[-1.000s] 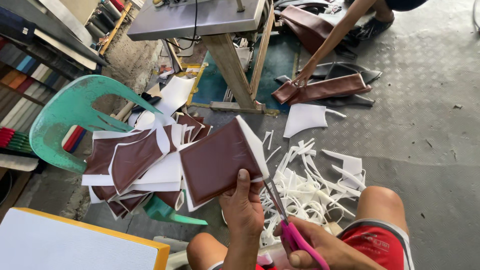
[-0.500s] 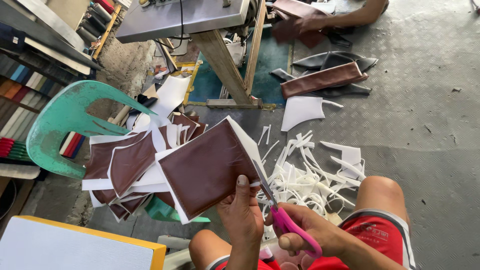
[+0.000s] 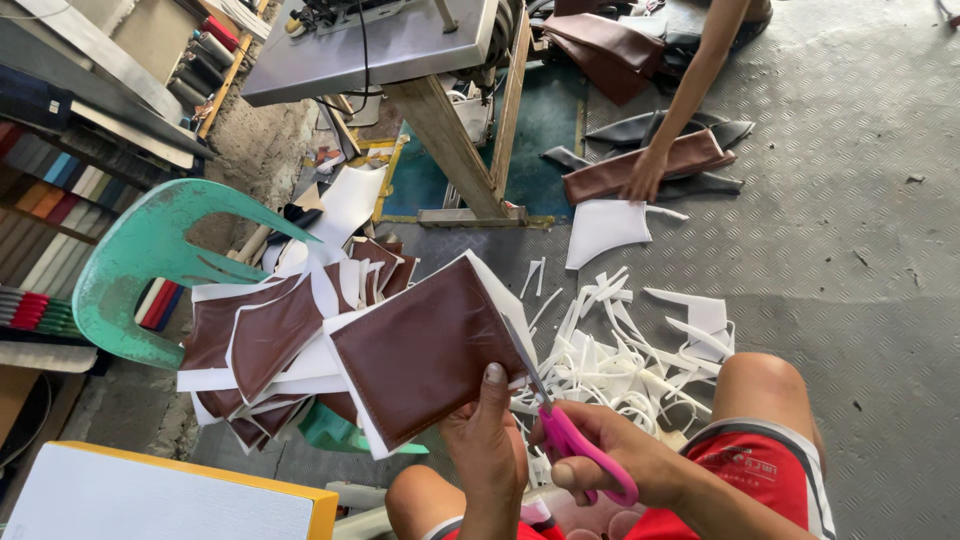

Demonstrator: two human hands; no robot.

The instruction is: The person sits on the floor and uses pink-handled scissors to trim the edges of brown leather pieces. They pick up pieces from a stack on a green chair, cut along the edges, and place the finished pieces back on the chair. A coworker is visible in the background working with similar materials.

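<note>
A grey ridged workshop floor [image 3: 850,250] is stretching out ahead, w/ a metal-topped sewing table [image 3: 380,45] on wooden legs standing far beyond the fingers and a teal plastic chair [image 3: 150,260] sitting off to their left, carrying a stack of brown-and-white cut pieces [image 3: 265,335]. Beyond the fingertips, approx. straight ahead, a heap of white trimmings [image 3: 620,365] is lying on the floor. Further out, another person's hand [image 3: 645,180] is pressing on a folded brown strip [image 3: 650,165]; a sec ago that arm was reaching lower down, so it's been shifting across the pile. The left hand [image 3: 490,440] is pinching the brown leatherette panel [image 3: 425,350] at its near edge, thumb on top, fingers curled shut beneath, holding it up just above the knee. The panel is looking nearer and more tilted vs. a sec ago, meaning the cut is moving along its white border. The right hand [image 3: 620,465] is closed through the pink-handled scissors [image 3: 575,450], blades lying against the panel's right edge, just right of the left thumb; how far the blades are parted can't be told.
</note>
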